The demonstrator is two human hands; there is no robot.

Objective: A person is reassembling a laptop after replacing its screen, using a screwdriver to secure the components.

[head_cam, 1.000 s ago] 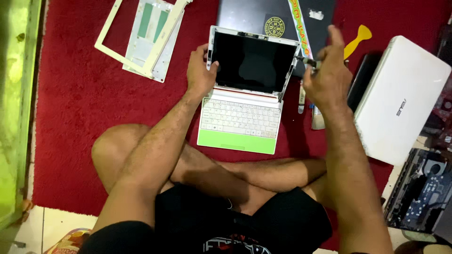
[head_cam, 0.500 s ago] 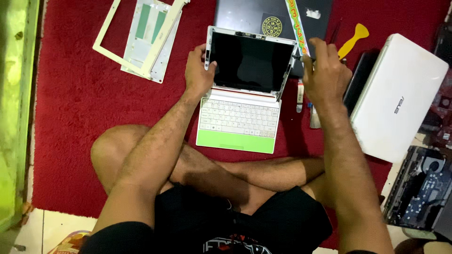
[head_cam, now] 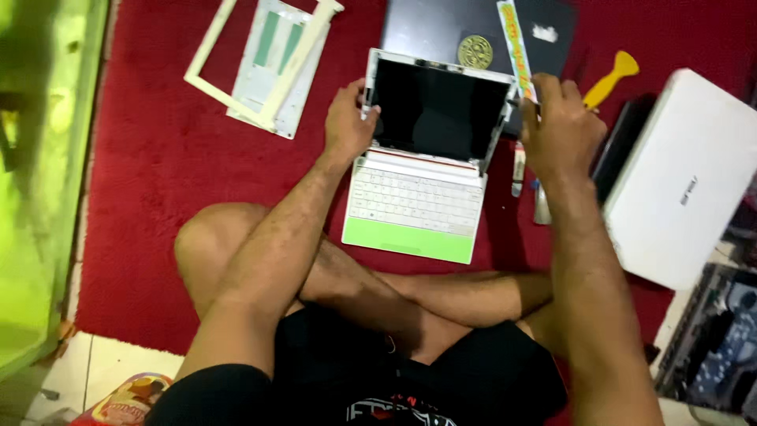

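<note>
A single head-worn view is provided, directed steeply downward at close range onto crossed legs and the red carpet [head_cam: 158,181].

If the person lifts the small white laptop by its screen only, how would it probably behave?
The small white laptop probably would feel light, as it is compact. Its screen has the bezel off and the bare panel exposed, so it looks fragile and may flex. The left hand and right hand each hold one screen edge; lifting there, the base would likely swing on the hinge.

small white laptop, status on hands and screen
Left hand grips screen panel left edge. Right hand at right edge. Small white laptop open on red carpet. Yellow pry tool lies beside.
</note>
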